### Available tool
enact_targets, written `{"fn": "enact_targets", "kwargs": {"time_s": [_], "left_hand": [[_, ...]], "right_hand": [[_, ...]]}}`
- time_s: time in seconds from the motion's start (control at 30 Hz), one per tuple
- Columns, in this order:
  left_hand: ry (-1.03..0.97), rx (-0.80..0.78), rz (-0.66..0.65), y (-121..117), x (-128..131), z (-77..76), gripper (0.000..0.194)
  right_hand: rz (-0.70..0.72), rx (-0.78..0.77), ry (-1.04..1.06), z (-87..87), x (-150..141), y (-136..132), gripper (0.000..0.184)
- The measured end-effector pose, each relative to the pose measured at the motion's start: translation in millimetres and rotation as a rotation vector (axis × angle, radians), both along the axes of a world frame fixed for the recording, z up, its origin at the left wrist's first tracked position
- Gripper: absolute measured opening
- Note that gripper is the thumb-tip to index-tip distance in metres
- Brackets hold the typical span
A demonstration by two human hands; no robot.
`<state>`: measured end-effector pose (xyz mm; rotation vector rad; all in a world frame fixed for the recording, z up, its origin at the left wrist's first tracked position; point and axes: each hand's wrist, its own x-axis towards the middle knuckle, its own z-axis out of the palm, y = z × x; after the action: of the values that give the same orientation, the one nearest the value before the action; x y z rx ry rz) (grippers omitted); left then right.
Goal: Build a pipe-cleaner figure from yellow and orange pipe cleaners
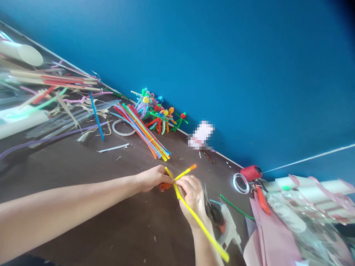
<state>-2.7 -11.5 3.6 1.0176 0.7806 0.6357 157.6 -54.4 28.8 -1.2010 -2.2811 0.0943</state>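
My left hand (pixel 155 178) is closed, pinching the yellow pipe cleaner (pixel 198 221) near where it is bent and crossed. Close against it, my right hand (pixel 192 192) is closed on the same pipe cleaner. One long yellow end runs down over my right wrist. A shorter end points up to the right and has an orange tip (pixel 193 167). Something orange (pixel 165 186) shows under my left fingers; most of it is hidden. Beyond my hands lies a bundle of coloured pipe cleaners (pixel 145 132).
Small pipe-cleaner figures (pixel 159 114) stand along the blue wall (pixel 194 55). Scissors (pixel 215 214) and a white glue gun (pixel 230 229) lie right of my right hand. Further right are red-handled pliers (pixel 262 199), a red spool (pixel 251 172) and pink sheets (pixel 273 236). Sticks and strips clutter the left.
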Motion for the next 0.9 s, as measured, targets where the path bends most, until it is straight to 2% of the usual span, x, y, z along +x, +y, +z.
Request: {"fn": "enact_targets", "kwargs": {"time_s": [0.1, 0.2, 0.37, 0.53, 0.77, 0.9], "left_hand": [[-0.03, -0.096, -0.013, 3, -1, 1.7, 0.019], [-0.061, -0.163, -0.001, 5, -2, 2.3, 0.02], [-0.139, -0.124, 0.023, 2, -3, 0.2, 0.024], [-0.186, -0.069, 0.036, 0, -3, -1.8, 0.023], [-0.226, -0.207, 0.07, 6, -6, -2.8, 0.026], [-0.231, -0.218, 0.083, 7, -5, -4.0, 0.024]], "right_hand": [[0.037, 0.067, -0.022, -1.2, 3, 2, 0.017], [0.015, 0.131, -0.043, -3.2, 3, 3, 0.018], [-0.105, 0.202, -0.073, -5.0, 0, -2, 0.012], [-0.085, 0.21, -0.062, -4.0, 1, -4, 0.006], [-0.025, 0.205, -0.106, 2.8, 2, 2, 0.012], [0.003, 0.163, -0.116, 8.2, 3, 0, 0.018]]}}
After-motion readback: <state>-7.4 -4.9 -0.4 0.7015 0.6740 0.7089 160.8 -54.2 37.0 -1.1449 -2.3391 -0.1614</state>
